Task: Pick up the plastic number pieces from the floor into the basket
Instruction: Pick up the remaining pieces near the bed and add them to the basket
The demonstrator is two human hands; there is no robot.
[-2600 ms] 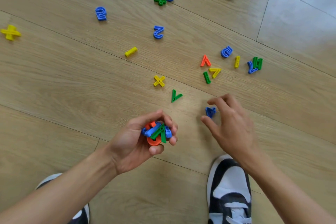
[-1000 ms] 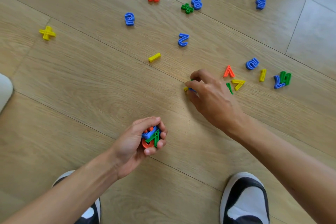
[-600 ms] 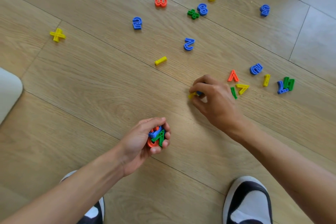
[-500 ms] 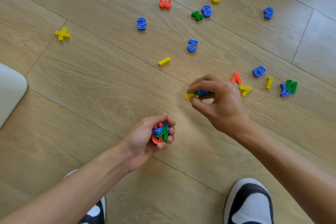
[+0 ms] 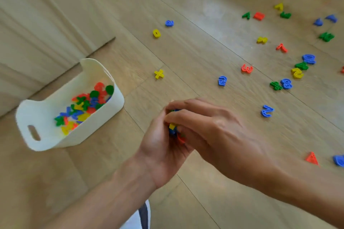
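My left hand (image 5: 160, 152) cups a bunch of coloured number pieces (image 5: 174, 130), yellow, blue and red showing between the fingers. My right hand (image 5: 214, 132) lies over the same bunch, fingers closed against it. The white basket (image 5: 42, 135) with a slot handle stands on the floor to the left, holding several coloured pieces. Loose pieces remain on the wooden floor: a blue 2 (image 5: 267, 111), another blue 2 (image 5: 222, 80), a red 3 (image 5: 247, 69), a yellow cross (image 5: 159, 74), a yellow 0 (image 5: 156, 33).
More pieces lie scattered at the right: a blue 8 (image 5: 286, 83), a green sign (image 5: 275, 86), a red triangle-like piece (image 5: 312, 158), a red 7 (image 5: 281, 48). A pale curtain (image 5: 41, 24) hangs at the upper left behind the basket. My shoe (image 5: 141, 217) shows at the bottom.
My right hand lifted the yellow and blue pieces off the floor and came to my left hand. The view swung left, bringing the basket into sight.
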